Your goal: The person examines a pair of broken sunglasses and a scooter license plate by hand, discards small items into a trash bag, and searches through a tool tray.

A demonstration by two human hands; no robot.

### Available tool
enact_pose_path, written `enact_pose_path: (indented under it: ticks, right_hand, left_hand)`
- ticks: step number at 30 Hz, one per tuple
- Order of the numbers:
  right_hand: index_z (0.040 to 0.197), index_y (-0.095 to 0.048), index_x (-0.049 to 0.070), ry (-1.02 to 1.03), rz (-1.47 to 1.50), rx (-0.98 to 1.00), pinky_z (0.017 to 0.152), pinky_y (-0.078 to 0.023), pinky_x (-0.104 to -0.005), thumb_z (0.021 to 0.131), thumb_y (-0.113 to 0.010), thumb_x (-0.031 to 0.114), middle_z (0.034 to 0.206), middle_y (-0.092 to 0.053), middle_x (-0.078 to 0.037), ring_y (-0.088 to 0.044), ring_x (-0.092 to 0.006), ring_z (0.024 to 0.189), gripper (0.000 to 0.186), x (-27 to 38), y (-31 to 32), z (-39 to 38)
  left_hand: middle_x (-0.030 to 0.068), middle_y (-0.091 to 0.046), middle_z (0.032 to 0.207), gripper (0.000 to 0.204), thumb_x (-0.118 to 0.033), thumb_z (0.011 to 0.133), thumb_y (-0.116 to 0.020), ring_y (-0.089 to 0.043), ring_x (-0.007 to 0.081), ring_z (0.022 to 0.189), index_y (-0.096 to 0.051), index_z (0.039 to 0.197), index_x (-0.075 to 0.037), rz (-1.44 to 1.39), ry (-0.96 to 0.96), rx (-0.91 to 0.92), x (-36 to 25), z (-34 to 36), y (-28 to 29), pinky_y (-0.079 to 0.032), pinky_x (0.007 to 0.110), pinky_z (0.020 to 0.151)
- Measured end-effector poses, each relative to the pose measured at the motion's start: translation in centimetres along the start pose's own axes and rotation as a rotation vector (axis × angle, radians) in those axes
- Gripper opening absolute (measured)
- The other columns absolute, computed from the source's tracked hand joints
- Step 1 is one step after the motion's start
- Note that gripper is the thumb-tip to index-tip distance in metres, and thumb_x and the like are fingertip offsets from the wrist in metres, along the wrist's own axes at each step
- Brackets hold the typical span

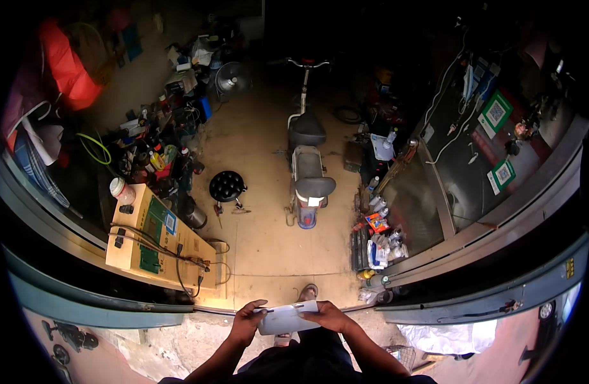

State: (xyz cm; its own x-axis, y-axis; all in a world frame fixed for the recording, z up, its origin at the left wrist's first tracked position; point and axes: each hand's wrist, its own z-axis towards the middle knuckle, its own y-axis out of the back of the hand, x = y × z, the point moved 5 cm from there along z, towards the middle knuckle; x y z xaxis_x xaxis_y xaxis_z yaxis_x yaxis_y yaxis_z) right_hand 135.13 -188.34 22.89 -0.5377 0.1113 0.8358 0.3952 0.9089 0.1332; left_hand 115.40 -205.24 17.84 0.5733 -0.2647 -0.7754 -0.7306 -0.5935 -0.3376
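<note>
In front of my body I hold a flat, whitish rectangular panel (pixel 286 319) with small dark marks or slots along its far edge. What kind of panel it is I cannot make out. My left hand (pixel 246 323) grips its left end, the thumb lying over the top. On the right end my right hand (pixel 331 317) is closed, with the thumb on the upper face and the other fingers partly hidden. The panel is held above the doorway threshold, and a sandalled foot (pixel 308 292) shows just beyond it.
Ahead stands an electric scooter (pixel 309 166), with a round black stool (pixel 228 186) to its left. A wooden cabinet (pixel 169 240) with hanging cables is at the near left. Bottles and packets (pixel 379 246) line the right side. Farther back is a fan (pixel 233 78).
</note>
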Motion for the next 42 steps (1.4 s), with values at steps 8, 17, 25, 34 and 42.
enact_pose_path:
  ticks: [8, 17, 25, 34, 42]
  right_hand:
    - [0.122, -0.072, 0.0, -0.006, 0.464, -0.238, 0.092, -0.052, -0.0293, 0.095, -0.074, 0.015, 0.111, -0.075, -0.004, -0.067, -0.0116, 0.1, 0.03, 2.4, 14.4, 15.8]
    - [0.125, -0.068, -0.001, 0.09, 0.392, 0.15, 0.09, -0.05, -0.0328, 0.095, -0.074, 0.029, 0.108, -0.074, -0.007, -0.065, -0.0143, 0.102, 0.043, 15.6, 13.4, 26.0]
    - [0.158, -0.022, 0.005, -0.424, 1.005, -0.593, 0.092, -0.056, -0.0665, 0.08, -0.073, 0.072, 0.153, -0.031, -0.026, -0.043, -0.0469, 0.133, 0.115, 5.9, 26.0, 38.3]
    - [0.151, -0.035, 0.005, -0.479, 1.287, -0.612, 0.101, -0.045, -0.0696, 0.088, -0.074, 0.055, 0.149, -0.046, -0.022, -0.052, -0.044, 0.131, 0.089, 3.3, 28.6, 49.3]
    - [0.146, -0.049, 0.007, -0.653, 0.953, -0.842, 0.097, -0.05, -0.0679, 0.079, -0.085, 0.052, 0.145, -0.052, -0.022, -0.061, -0.0452, 0.121, 0.089, 4.7, 31.6, 43.6]
  left_hand:
    - [0.021, -0.065, 0.128, 0.041, -0.015, 0.101, -0.06, -0.067, 0.0322, 0.112, -0.052, 0.138, 0.001, -0.13, 0.033, -0.239, -6.6, 10.0, 1.7, -0.056, 0.044, 0.091]
    - [0.0021, -0.071, 0.104, 0.015, -0.011, 0.098, -0.069, -0.068, 0.0166, 0.092, -0.065, 0.112, -0.013, -0.307, -0.145, -0.249, -19.9, 19.2, -2.2, -0.058, 0.038, 0.08]
    - [-0.0028, -0.063, 0.079, 0.01, -0.006, 0.097, -0.067, -0.058, 0.0101, 0.067, -0.063, 0.1, -0.015, -0.391, -0.299, -0.497, -30.5, 26.4, 3.7, -0.048, 0.026, 0.062]
    - [-0.0012, -0.057, 0.083, 0.006, -0.006, 0.098, -0.062, -0.051, 0.0119, 0.069, -0.059, 0.097, -0.012, -0.36, -0.076, -0.284, -38.9, 42.8, 7.8, -0.042, 0.029, 0.063]
    - [0.0226, -0.067, 0.1, 0.034, -0.018, 0.093, -0.07, -0.064, 0.0408, 0.096, -0.066, 0.12, 0.002, 1.481, -0.782, -0.182, -49.1, 50.1, 8.6, -0.052, 0.048, 0.087]
